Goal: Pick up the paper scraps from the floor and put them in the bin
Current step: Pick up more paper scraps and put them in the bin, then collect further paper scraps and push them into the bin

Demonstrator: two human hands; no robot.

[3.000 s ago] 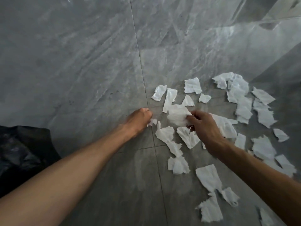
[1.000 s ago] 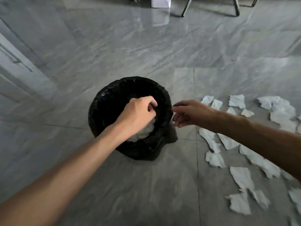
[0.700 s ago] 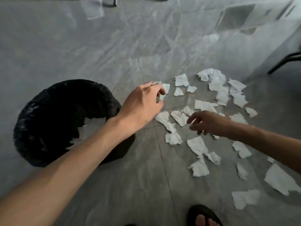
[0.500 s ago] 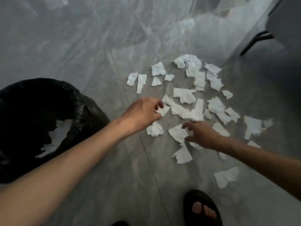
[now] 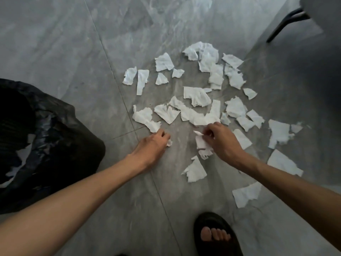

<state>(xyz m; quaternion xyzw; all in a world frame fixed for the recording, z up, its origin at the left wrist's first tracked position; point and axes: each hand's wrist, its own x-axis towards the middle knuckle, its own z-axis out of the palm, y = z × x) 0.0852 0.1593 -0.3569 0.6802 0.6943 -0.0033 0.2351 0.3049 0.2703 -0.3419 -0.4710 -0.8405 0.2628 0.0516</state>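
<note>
A: Grip state, both hands?

B: Left hand [image 5: 154, 145] is curled on a small scrap [image 5: 169, 143] at its fingertips, low on the floor [image 5: 73, 52]. Right hand [image 5: 221, 140] pinches a crumpled scrap [image 5: 202, 146], lifted at 1 corner, the rest hanging down.

A: Where does the bin lie from the grips?

B: Bin [image 5: 60, 145], black liner, sits to the left, near the left hand, well apart from the right. White paper shows inside it. So the left arm has the shorter carry; the right must cross over the left forearm's side.

A: Remaining scraps?

B: Most of the scattered scraps [image 5: 197, 97] lie ahead and right of both hands. Nearest loose ones: a piece [image 5: 145, 117] just beyond the left fingertips, and 1 [image 5: 195, 171] just below the right hand.

A: Room to move?

B: Open tile between hands and bin, nothing in the path. A sandalled foot [image 5: 215, 235] stands near the bottom, a chair leg [image 5: 284, 23] far top right, both clear of it. I'd judge the job far from done.
</note>
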